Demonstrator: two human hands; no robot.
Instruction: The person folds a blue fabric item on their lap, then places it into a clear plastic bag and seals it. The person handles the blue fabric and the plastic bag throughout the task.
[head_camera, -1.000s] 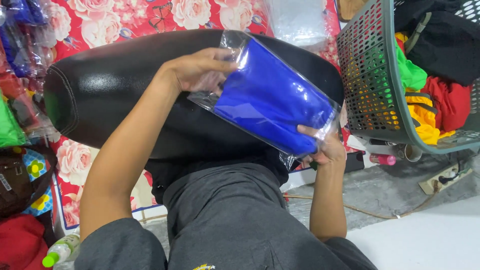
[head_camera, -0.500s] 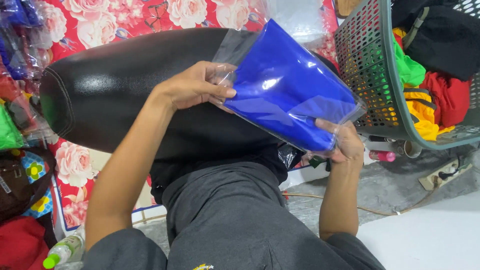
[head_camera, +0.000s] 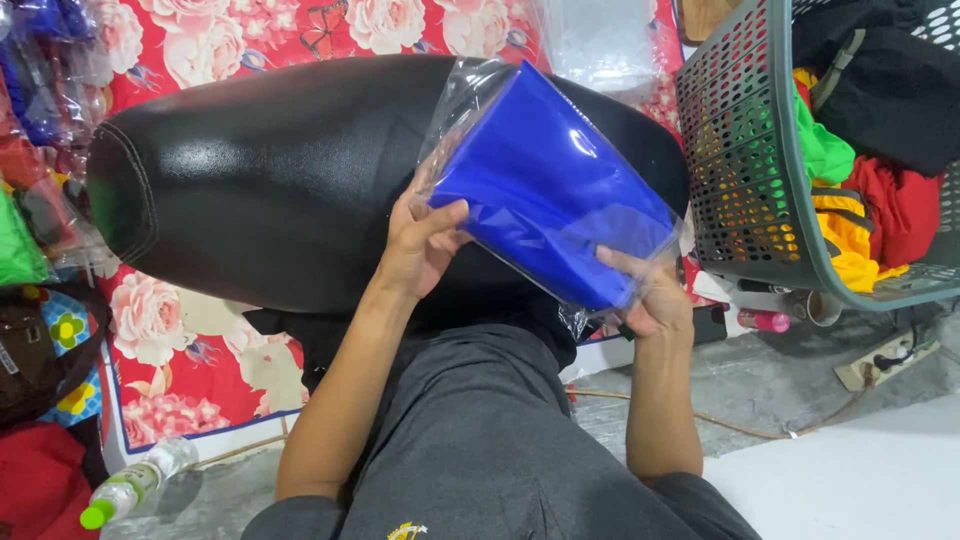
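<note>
Both hands clamp the folded blue cloth in clear plastic bag (head_camera: 555, 190): left hand (head_camera: 420, 245) at eight o'clock, right hand (head_camera: 655, 300) at five. Slippery film risks slipping from either grip.

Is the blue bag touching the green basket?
Cannot tell: in the head view the blue bag in clear plastic nearly meets the green basket, maybe only overlapping.

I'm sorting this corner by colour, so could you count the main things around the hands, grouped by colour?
Blue: 1, the folded blue cloth in a clear bag, held by the left hand and right hand
Black: 1, the black cushion
Grey-green: 1, the laundry basket
Green-capped: 1, the plastic bottle
Total: 4
</note>
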